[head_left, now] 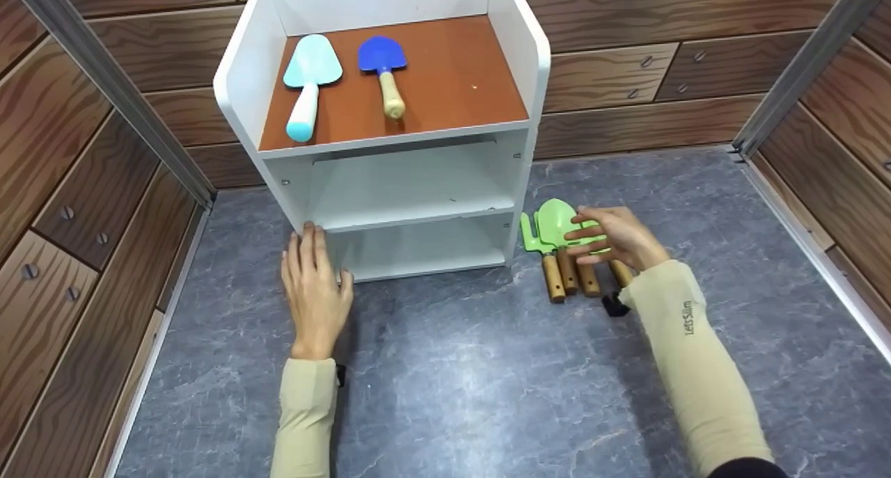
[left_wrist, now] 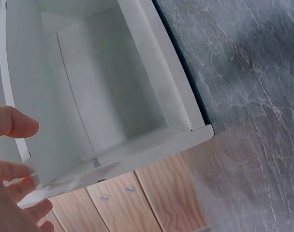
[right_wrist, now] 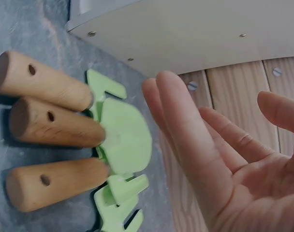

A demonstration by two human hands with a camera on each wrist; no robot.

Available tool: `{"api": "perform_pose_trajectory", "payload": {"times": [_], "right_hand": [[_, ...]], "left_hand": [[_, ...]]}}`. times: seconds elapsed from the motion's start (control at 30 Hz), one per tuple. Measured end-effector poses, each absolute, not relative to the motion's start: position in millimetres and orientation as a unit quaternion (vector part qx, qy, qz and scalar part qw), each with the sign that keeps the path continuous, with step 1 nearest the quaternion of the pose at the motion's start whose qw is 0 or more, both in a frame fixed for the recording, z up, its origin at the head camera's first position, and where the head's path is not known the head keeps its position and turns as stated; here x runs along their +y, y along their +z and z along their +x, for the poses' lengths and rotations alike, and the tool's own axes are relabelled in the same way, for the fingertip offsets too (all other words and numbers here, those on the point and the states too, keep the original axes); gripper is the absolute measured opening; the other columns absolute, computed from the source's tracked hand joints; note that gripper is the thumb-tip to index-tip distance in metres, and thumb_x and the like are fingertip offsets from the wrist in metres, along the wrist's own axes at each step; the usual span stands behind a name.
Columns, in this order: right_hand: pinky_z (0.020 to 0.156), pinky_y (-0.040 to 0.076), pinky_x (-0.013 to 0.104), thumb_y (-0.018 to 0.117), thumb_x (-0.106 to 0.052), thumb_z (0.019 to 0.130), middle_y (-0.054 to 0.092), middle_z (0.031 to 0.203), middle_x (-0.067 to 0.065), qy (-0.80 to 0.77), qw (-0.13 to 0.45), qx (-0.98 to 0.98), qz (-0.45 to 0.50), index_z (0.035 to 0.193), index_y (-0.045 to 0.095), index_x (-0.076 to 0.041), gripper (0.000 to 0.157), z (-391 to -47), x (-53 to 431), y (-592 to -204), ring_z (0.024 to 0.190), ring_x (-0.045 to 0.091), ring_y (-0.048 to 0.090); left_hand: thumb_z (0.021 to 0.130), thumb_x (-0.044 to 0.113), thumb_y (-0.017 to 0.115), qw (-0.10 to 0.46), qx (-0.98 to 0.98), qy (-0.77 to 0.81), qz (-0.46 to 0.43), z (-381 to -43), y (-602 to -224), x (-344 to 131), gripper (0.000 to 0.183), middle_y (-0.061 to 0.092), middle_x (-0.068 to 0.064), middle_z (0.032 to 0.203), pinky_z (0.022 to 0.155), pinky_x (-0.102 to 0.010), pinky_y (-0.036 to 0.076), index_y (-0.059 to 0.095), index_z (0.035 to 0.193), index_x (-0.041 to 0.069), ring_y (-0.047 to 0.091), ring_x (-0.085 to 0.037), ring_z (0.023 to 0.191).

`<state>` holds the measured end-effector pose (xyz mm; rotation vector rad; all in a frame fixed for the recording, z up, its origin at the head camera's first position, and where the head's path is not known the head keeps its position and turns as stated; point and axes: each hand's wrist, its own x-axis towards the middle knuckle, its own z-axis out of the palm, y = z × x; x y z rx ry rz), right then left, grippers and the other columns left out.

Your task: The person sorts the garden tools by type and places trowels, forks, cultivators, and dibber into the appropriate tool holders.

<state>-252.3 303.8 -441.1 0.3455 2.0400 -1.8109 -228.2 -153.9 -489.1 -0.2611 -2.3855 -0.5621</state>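
Note:
My left hand (head_left: 317, 297) rests with extended fingers on the left front edge of a white shelf unit (head_left: 411, 186). In the left wrist view its fingertips are right at the side panel where a shelf board meets it. To the right of the unit, several green garden tools with wooden handles lie together on the floor. Among them are a hand trowel (head_left: 555, 220) with a broad blade and a hand fork (head_left: 529, 238). My right hand (head_left: 623, 238) hovers over their right side, fingers spread and holding nothing, and it hides part of them.
On the unit's brown top lie a light-blue trowel (head_left: 313, 64) and a blue trowel (head_left: 381, 53) with a pale handle. Raised white sides border that top. Wood-patterned walls (head_left: 647, 12) enclose the grey marbled floor (head_left: 459, 367) at the back and both sides.

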Motion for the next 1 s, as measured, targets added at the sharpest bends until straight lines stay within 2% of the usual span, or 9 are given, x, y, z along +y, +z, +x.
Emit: {"api": "perform_pose_trajectory", "payload": {"times": [0.1,0.27,0.37,1.0], "right_hand": [[0.083,0.061,0.040,0.041,-0.037,0.109,0.064,0.123,0.022,-0.643,0.203,0.727,0.132,0.151,0.031,0.012,0.065,-252.1,305.6,-447.0,0.094,0.027,0.073],[0.085,0.060,0.041,0.040,-0.039,0.109,0.051,0.139,0.032,-0.634,0.214,0.729,0.141,0.153,0.028,0.011,0.068,-251.9,306.7,-453.9,0.094,0.027,0.073],[0.084,0.061,0.040,0.039,-0.038,0.109,0.047,0.143,0.035,-0.626,0.217,0.735,0.143,0.154,0.026,0.011,0.067,-251.9,306.8,-456.6,0.094,0.026,0.074],[0.072,0.063,0.036,0.042,-0.030,0.108,0.046,0.140,0.040,-0.589,0.227,0.762,0.143,0.152,0.026,0.014,0.064,-252.1,299.6,-460.8,0.078,0.020,0.073]], "left_hand": [[0.083,0.002,0.069,0.331,-0.914,-0.215,-0.099,-228.3,-490.1,-154.2,0.070,0.041,-0.025,0.153,0.116,-0.064,0.024,0.042,0.147,-0.009,0.034,-0.048,0.140],[0.083,0.001,0.069,0.331,-0.913,-0.219,-0.099,-227.7,-490.4,-154.2,0.070,0.041,-0.025,0.153,0.116,-0.064,0.024,0.042,0.147,-0.010,0.034,-0.048,0.140],[0.082,0.001,0.070,0.332,-0.912,-0.217,-0.099,-227.9,-490.5,-154.4,0.071,0.041,-0.025,0.153,0.116,-0.064,0.024,0.042,0.146,-0.010,0.035,-0.048,0.140],[0.083,0.001,0.069,0.331,-0.913,-0.214,-0.104,-228.5,-489.4,-154.9,0.070,0.041,-0.026,0.152,0.116,-0.064,0.024,0.041,0.146,-0.010,0.035,-0.049,0.139]]}}
